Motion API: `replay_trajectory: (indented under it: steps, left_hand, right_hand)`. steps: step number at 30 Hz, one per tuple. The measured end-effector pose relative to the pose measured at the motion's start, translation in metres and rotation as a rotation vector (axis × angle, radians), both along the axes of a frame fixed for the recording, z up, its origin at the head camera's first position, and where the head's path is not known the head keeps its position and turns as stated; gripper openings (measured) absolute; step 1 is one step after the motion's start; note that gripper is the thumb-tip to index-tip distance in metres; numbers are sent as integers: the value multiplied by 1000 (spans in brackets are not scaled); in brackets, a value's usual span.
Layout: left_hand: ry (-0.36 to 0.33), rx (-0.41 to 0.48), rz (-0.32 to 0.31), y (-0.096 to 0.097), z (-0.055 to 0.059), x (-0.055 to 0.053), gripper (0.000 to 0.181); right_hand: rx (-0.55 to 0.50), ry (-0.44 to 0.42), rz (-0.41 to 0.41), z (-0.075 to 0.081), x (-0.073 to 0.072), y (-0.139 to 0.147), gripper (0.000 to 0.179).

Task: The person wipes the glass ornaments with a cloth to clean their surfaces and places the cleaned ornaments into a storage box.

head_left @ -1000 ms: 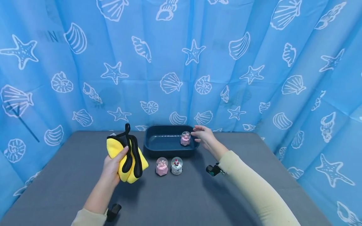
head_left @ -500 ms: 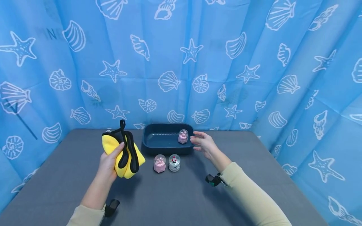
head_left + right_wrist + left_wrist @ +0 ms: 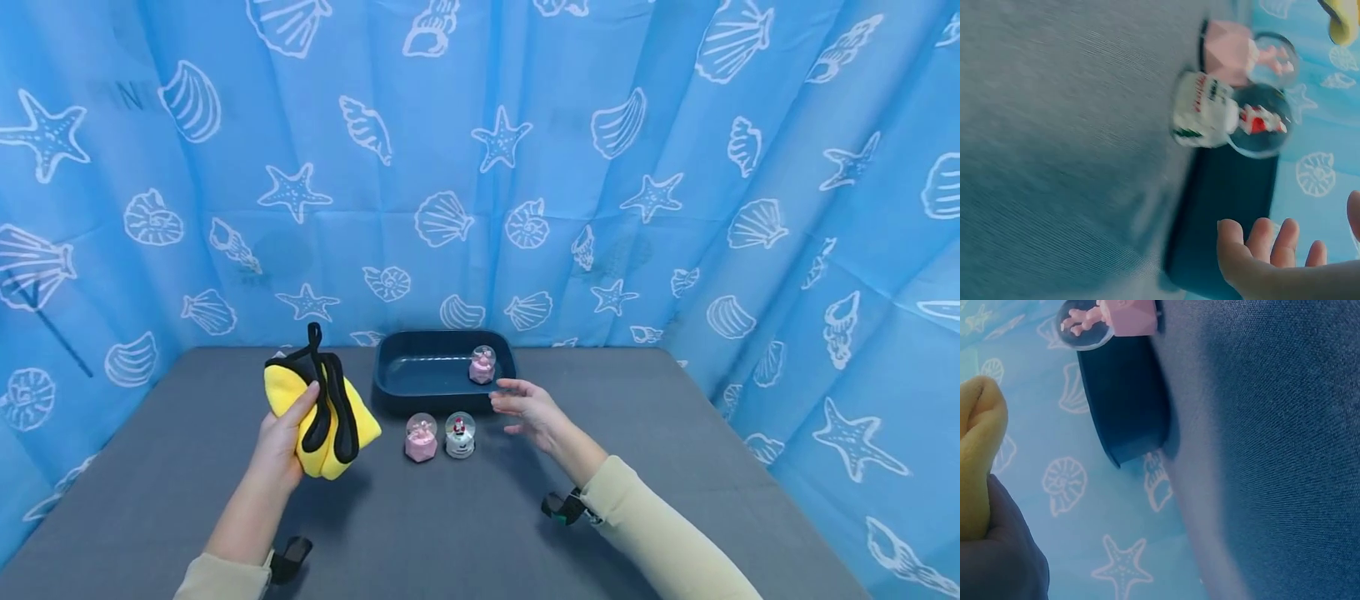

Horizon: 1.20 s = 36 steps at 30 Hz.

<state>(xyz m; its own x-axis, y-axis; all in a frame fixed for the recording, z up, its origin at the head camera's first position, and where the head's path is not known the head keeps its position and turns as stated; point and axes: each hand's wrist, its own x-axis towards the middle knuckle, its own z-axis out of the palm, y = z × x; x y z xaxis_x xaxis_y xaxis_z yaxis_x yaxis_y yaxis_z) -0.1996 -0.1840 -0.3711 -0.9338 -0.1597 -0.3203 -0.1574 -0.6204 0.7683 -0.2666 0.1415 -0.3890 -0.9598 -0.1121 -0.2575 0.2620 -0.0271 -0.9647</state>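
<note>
My left hand (image 3: 279,448) grips a folded yellow cloth (image 3: 362,423) with black edging and a black loop, held above the table. My right hand (image 3: 534,417) is in the air by the front right corner of the dark blue tray (image 3: 420,403), fingers spread and holding nothing. Inside the tray, at its right end, stands a pink snow globe (image 3: 482,367). Two more stand side by side in front of it: another pink snow globe (image 3: 421,442) and a white snow globe (image 3: 460,437) with a red figure inside. In the right wrist view, the white snow globe (image 3: 1204,112) lies beyond my fingertips (image 3: 1230,230).
A grey cloth covers the table (image 3: 450,525). Behind it and along the right side hangs a blue curtain (image 3: 450,167) with white shells and starfish. Black straps with small devices are on both wrists.
My right hand has come down and toward me from beside the pink snow globe in the tray. The left hand keeps its grip on the cloth; the head view has shifted slightly.
</note>
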Motion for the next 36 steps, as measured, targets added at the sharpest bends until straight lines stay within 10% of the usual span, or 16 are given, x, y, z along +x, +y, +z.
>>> replay_trajectory:
  steps: [8,36]
  left_hand:
    - [1,173,-30,-2,2,0,21]
    - [-38,221,-30,-4,5,-2,24]
  right_hand:
    - [22,-40,62,-21,7,-8,53]
    - [370,29,395,-37,-6,-26,70]
